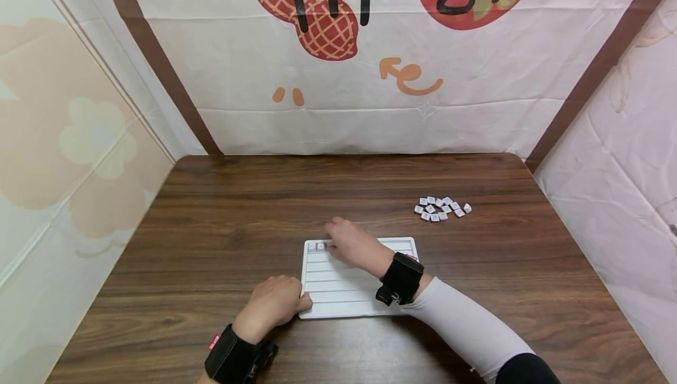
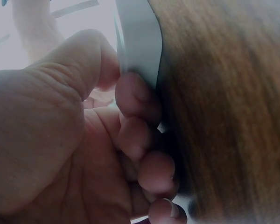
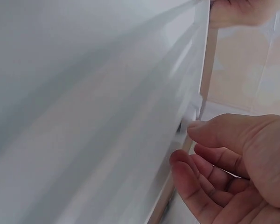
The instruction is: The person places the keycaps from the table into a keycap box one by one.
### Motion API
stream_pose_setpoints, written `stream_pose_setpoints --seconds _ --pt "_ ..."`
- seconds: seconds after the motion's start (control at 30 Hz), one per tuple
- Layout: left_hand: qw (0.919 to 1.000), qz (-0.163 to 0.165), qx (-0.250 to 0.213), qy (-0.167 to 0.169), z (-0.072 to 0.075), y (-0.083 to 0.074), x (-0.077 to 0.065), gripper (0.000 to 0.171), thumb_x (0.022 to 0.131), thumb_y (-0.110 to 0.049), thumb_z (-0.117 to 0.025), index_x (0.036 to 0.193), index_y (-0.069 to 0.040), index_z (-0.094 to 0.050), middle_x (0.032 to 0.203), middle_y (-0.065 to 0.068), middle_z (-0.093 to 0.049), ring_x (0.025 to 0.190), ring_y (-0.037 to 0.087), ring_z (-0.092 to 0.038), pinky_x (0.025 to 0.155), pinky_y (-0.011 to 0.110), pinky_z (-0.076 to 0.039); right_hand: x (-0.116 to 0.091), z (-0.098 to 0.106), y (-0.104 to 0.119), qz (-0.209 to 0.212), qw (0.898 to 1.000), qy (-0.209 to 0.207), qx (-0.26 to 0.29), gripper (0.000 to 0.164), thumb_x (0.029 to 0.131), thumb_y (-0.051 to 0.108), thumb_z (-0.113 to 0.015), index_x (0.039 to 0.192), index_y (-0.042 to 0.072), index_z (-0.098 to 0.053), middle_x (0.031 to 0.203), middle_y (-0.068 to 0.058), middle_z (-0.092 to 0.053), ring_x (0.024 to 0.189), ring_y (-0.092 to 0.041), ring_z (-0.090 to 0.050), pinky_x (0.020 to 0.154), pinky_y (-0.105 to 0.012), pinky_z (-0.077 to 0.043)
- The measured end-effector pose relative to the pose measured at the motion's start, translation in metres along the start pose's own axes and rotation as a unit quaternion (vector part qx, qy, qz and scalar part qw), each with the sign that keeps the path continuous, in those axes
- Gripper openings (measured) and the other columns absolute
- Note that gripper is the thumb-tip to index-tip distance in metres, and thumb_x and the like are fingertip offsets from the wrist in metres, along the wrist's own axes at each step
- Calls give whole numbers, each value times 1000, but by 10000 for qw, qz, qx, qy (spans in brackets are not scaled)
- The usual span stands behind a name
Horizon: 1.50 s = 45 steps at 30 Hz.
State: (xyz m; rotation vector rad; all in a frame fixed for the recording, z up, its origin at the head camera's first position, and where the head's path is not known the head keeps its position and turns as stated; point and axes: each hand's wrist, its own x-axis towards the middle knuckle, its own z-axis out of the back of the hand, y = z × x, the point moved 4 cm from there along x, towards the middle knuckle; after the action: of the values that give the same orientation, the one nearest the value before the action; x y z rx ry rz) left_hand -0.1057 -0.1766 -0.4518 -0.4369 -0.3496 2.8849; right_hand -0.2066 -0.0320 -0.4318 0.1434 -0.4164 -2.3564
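Observation:
A white ridged tray [image 1: 344, 283] with several horizontal rows lies on the table. My left hand [image 1: 277, 300] grips its left edge near the front corner; in the left wrist view the thumb is on top and the curled fingers [image 2: 137, 100] are against the rim. Over the tray's back row is my right hand [image 1: 357, 246]. Small white tiles [image 1: 319, 247] with dark marks sit in that row at the left end. In the right wrist view the right thumb [image 3: 203, 132] is right at a white tile [image 3: 189, 119], and the index finger is spread from it.
Several loose white tiles [image 1: 435, 217] lie in a cluster at the table's back right. One rounded white piece [image 1: 468, 209] lies at the cluster's right end. The brown wooden table [image 1: 222, 225] meets a printed cloth [image 1: 338, 131] along its back edge.

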Motion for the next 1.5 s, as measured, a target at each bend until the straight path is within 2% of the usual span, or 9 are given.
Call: stream_pose_setpoints --seconds 0.17,0.37,0.57,0.7,0.93,1.33,1.5 --pt "10000 -4 -78 58 -2 1 1 37 84 -20 -61 54 -15 -39 59 1 -44 57 20 -37 55 36 -34 -9 13 -19 -236 9996 -63 173 24 92 10 -69 115 4 -68 109 -10 -65 99 -25 -67 82 -37 -55" --pt "9999 -80 -125 -61 -3 1 1 39 83 -19 -60 53 -15 -36 57 0 -37 55 18 -33 53 33 -29 -27 31 -48 -617 9972 -421 -90 21 91 15 -72 109 7 -70 105 -7 -67 93 -23 -68 79 -37 -56" --pt "9997 -125 -117 -165 -3 0 -1 38 82 -19 -59 53 -15 -36 57 0 -40 55 18 -34 52 34 -30 -51 46 -87 -1026 9916 -756 -217 20 89 16 -73 107 8 -70 100 -5 -64 87 -20 -66 73 -36 -54" --pt "9997 -126 -118 -195 -2 0 -1 38 82 -20 -59 53 -15 -36 57 0 -42 54 19 -35 51 35 -31 -68 51 -114 -1267 9871 -926 -331 20 88 14 -73 107 7 -71 97 -6 -63 86 -22 -65 73 -38 -53" --pt "9996 -118 -148 -188 -2 1 -1 38 81 -19 -60 53 -15 -36 57 0 -40 54 18 -34 51 34 -30 -94 54 -150 -1781 9778 -996 -465 23 86 13 -72 107 7 -71 101 -9 -64 88 -27 -65 74 -43 -52" --pt "9997 -94 -150 -145 -3 3 -1 38 82 -19 -59 54 -15 -34 57 -1 -36 54 18 -32 52 33 -28 -118 59 -181 -2165 9697 -1021 -491 24 86 10 -74 108 3 -71 105 -15 -62 91 -34 -65 78 -50 -52" --pt "9998 -85 -158 -91 -3 3 -1 37 82 -20 -59 54 -15 -36 58 0 -38 55 18 -34 52 34 -30 -122 59 -187 -2082 9700 -1168 -464 22 84 7 -73 106 3 -71 101 -14 -61 87 -33 -64 75 -50 -52"
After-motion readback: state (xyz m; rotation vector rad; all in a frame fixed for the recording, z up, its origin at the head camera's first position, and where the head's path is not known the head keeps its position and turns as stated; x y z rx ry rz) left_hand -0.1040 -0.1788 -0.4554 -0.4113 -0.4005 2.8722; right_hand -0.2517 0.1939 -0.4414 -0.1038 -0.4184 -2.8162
